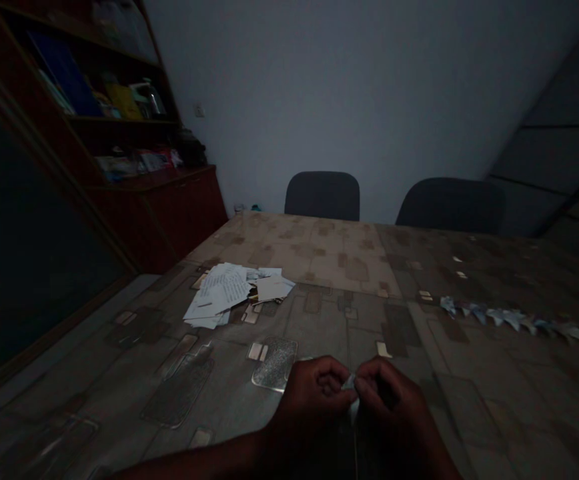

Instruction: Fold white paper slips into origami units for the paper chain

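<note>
A small pale piece of folded paper [353, 393] is pinched between my two hands, low in the view near the table's front. My left hand [317, 387] grips its left side with thumb and curled fingers. On the other side, my right hand [387, 393] holds it the same way, fingertips almost touching those of the left. The hands cover much of the paper, so its full shape is hidden. A heap of paper sheets [224, 290], some with writing, lies to the left. A row of several small folded paper pieces [512, 319] stretches across the right side.
The table [319, 320] has a patterned cover. Two dark chairs, one left [322, 195] and one right [452, 203], stand at its far edge before a pale wall. A red-brown cabinet [184, 210] with filled shelves is at the left.
</note>
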`<state>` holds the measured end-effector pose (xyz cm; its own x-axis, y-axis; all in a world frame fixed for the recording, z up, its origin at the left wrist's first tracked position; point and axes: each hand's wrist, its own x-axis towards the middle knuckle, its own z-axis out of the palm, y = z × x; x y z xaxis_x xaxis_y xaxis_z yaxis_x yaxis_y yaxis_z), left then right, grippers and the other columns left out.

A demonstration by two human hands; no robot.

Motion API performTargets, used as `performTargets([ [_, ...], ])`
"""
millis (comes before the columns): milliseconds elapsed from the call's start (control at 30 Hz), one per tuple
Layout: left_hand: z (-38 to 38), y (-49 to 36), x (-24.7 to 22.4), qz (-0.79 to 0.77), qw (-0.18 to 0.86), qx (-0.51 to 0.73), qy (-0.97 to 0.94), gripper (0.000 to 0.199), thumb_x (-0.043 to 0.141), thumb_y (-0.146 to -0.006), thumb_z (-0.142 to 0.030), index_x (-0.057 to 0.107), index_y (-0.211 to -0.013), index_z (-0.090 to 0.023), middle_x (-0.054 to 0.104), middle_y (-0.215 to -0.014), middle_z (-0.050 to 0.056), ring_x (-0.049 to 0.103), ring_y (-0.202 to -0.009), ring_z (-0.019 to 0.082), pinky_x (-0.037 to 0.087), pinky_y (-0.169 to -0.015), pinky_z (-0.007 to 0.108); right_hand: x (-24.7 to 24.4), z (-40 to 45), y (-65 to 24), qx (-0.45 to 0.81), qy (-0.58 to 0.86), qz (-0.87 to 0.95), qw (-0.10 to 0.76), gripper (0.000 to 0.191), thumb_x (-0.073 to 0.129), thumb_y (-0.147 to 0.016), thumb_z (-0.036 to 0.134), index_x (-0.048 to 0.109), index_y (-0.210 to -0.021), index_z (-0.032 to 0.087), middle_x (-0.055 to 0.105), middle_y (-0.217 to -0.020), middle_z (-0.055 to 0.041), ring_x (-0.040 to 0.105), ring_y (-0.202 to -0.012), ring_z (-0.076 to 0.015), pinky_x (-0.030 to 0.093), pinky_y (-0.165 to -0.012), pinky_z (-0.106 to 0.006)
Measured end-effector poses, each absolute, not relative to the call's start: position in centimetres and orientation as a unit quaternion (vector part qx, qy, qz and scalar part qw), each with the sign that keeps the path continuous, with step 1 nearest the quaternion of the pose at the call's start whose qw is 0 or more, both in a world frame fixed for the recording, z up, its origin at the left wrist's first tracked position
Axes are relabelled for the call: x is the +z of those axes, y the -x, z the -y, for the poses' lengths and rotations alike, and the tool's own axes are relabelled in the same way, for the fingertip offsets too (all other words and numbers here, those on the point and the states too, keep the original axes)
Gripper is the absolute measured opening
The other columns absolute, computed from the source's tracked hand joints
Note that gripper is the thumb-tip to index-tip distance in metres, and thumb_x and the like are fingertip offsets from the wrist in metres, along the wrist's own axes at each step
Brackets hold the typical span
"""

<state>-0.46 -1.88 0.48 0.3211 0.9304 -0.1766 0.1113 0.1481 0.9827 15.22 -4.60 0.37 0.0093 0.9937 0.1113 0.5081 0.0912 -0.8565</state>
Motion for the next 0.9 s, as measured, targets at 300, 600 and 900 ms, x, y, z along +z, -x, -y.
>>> performTargets([
  [300,1.8,0.5,0.6,-0.467,0.605,0.336,-0.55,0.007,0.065,-0.066,-0.018,0.064,-0.066,-0.011,0.051,-0.056,-0.004,0.043,-0.055,0.009,0.032,-0.052,0.021,0.6,4.4,-15.3,0.273,0.54,0.687,0.402,0.007,0.056,-0.079,0.022,0.058,-0.073,0.021,0.056,-0.068,0.0012,0.053,-0.062,-0.0152,0.041,-0.057,-0.025],
  [600,1.7,0.7,0.5,-0.453,0.619,0.325,-0.554,0.017,0.069,-0.068,-0.028,0.062,-0.067,-0.012,0.049,-0.055,-0.005,0.041,-0.053,0.008,0.029,-0.051,0.02,1.5,4.1,-15.7,0.305,0.514,0.696,0.398,0.009,0.056,-0.079,0.021,0.061,-0.072,0.021,0.057,-0.069,-0.0007,0.056,-0.064,-0.0166,0.042,-0.06,-0.028],
  [900,1.7,0.6,0.9,-0.471,0.566,0.323,-0.595,0.006,0.065,-0.068,-0.018,0.062,-0.068,-0.013,0.047,-0.058,-0.005,0.043,-0.057,0.01,0.032,-0.053,0.02,1.1,4.2,-15.5,0.325,0.546,0.662,0.396,0.014,0.051,-0.081,0.028,0.053,-0.069,0.022,0.054,-0.066,0.0011,0.052,-0.062,-0.0162,0.04,-0.056,-0.026],
])
